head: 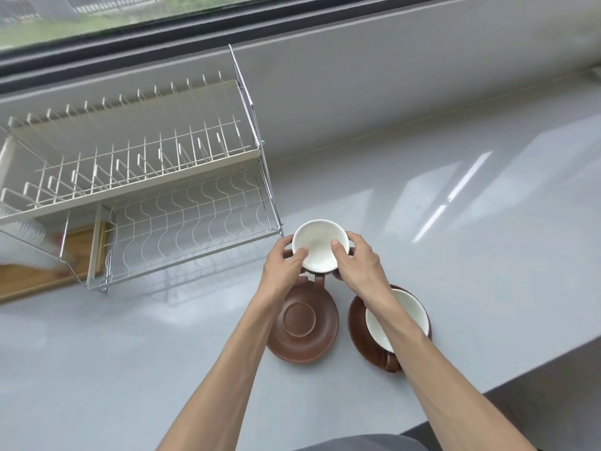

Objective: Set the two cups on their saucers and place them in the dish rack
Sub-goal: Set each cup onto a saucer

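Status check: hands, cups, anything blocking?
Both hands grip first cup. Empty saucer below. Second cup on its saucer. Dish rack unobstructed.

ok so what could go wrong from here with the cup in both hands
1. The left hand and right hand hold the held cup by its rim, thumbs inside; a rim hold like that might slip.
2. The empty saucer lies below and nearer; a cup set down off its centre ring could rock or tip.
3. The right forearm crosses over the second cup on its saucer; drawing the arm back low could knock it.
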Motion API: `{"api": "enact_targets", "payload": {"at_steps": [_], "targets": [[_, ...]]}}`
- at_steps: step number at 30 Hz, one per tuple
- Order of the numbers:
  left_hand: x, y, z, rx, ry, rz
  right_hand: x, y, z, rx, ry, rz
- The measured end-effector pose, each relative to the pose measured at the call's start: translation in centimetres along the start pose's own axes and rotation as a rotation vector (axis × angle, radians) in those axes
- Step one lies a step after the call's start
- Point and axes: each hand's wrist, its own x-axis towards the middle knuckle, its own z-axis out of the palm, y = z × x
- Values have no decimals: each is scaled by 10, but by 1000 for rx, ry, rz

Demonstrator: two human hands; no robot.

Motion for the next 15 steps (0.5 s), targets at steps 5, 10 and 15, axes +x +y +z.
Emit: {"api": "enact_targets", "payload": {"at_steps": [5,10,15], "targets": [[-26,-7,-17,21,-23,14,-31,1,5,3,8,-4],[-49,-21,-36,0,-56,-32,-57,17,18,-45,-23,-9],[-67,-44,-45,16,-32,-70,-78,32,34,-17,-37,23]]}}
